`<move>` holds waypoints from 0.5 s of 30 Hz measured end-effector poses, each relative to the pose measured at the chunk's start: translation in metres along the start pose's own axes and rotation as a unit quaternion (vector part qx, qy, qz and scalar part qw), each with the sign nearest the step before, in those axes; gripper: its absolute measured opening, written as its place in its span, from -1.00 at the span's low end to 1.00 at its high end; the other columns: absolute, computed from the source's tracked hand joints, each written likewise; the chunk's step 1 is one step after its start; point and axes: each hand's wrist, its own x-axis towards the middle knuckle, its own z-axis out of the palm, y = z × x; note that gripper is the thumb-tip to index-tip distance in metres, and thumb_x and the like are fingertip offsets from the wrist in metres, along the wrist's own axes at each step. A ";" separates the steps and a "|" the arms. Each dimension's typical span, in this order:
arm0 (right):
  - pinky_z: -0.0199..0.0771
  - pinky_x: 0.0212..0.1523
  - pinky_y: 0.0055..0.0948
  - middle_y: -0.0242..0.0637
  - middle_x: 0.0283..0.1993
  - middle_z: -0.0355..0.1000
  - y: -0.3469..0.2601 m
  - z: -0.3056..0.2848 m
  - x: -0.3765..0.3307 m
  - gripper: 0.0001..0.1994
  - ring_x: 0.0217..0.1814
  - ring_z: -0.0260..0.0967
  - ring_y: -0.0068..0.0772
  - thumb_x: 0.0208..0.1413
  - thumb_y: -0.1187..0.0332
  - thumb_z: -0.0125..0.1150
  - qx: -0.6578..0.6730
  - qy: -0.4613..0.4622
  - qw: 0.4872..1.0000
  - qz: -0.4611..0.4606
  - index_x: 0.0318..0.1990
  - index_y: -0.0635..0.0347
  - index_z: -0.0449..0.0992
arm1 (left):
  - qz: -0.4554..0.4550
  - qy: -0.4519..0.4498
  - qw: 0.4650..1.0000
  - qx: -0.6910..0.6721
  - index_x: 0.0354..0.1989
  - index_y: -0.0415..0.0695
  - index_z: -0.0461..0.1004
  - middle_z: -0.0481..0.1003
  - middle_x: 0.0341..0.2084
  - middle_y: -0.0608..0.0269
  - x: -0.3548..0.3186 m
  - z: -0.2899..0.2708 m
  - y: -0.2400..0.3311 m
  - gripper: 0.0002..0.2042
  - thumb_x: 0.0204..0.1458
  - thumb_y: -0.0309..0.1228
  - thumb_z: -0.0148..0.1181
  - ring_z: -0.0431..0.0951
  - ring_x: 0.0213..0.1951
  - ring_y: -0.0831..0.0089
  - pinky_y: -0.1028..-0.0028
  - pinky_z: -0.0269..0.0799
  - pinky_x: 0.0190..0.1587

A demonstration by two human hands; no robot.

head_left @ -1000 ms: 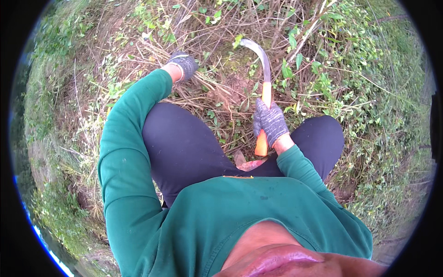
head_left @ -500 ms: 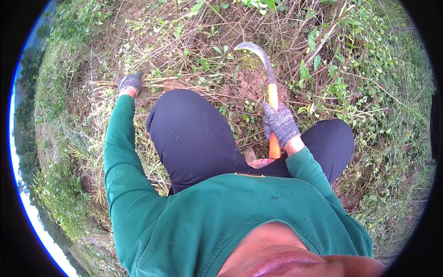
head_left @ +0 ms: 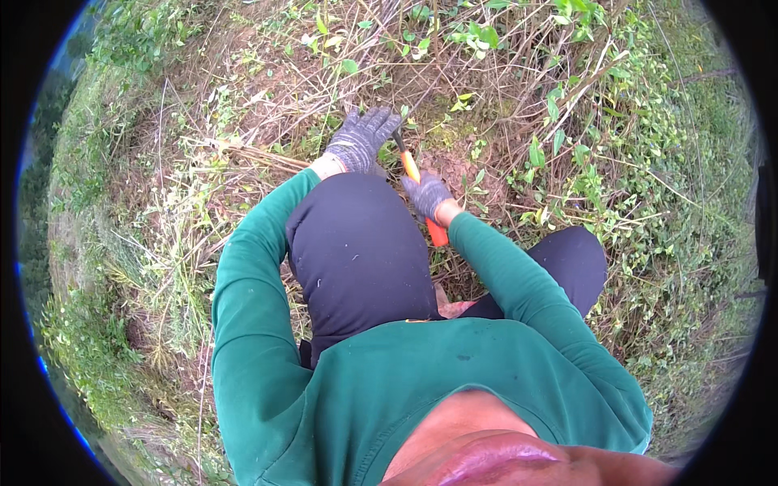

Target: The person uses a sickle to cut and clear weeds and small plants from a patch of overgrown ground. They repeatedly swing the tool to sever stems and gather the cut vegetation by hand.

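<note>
My right hand, in a grey knitted glove, is wrapped round the yellow and orange handle of a sickle. Only a short dark piece of its blade shows above the handle; the rest is hidden around my left hand. That hand, gloved alike, is just beyond my left knee, fingers stretched out over the stems and soil. Its fingertips come close to the blade's base; whether they touch is unclear. Cut dry stalks lie to the left of its wrist.
Leafy shrubs and thin upright stems grow beyond my hands and to the right. Bare reddish soil shows right of the sickle. More grass and weeds cover the ground at left. My right knee is bent outward.
My left hand has moved right from the stalks at far left, and its fingers have straightened. My right hand has brought the sickle left and slightly forward, and its curved blade is now mostly hidden.
</note>
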 end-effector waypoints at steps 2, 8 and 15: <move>0.41 -0.35 -0.15 0.05 -0.44 0.44 -0.002 -0.002 -0.058 -0.56 -0.34 0.45 0.04 0.09 0.04 0.07 0.076 -0.033 0.994 0.073 -0.15 0.31 0.42 | -0.005 -0.064 0.998 0.018 0.36 -0.09 -0.14 -0.05 0.33 0.02 0.001 0.015 -0.007 -0.01 -0.20 0.04 0.28 -0.05 0.35 0.17 0.08 -0.25 0.34; 0.41 -0.37 -0.16 0.06 -0.44 0.43 0.012 -0.030 -0.131 -0.52 -0.38 0.45 0.02 0.09 0.01 0.06 0.062 -0.109 0.983 0.133 -0.19 0.37 0.40 | -0.057 -0.279 0.956 -0.067 0.21 0.02 0.23 0.38 0.03 -0.07 0.005 0.091 -0.010 -0.49 0.06 -0.15 0.02 0.36 0.11 0.01 0.13 0.21 0.19; 0.20 -0.75 -0.40 -0.38 -0.68 0.24 -0.011 -0.018 -0.024 -0.70 -0.75 0.18 -0.48 0.14 0.12 0.07 0.095 -0.070 0.990 0.080 -0.32 0.19 0.30 | -0.081 -0.292 0.952 -0.039 0.09 0.03 0.36 0.43 -0.04 -0.07 -0.010 0.051 -0.022 -0.60 0.06 -0.19 0.00 0.45 0.02 0.03 0.15 0.36 0.05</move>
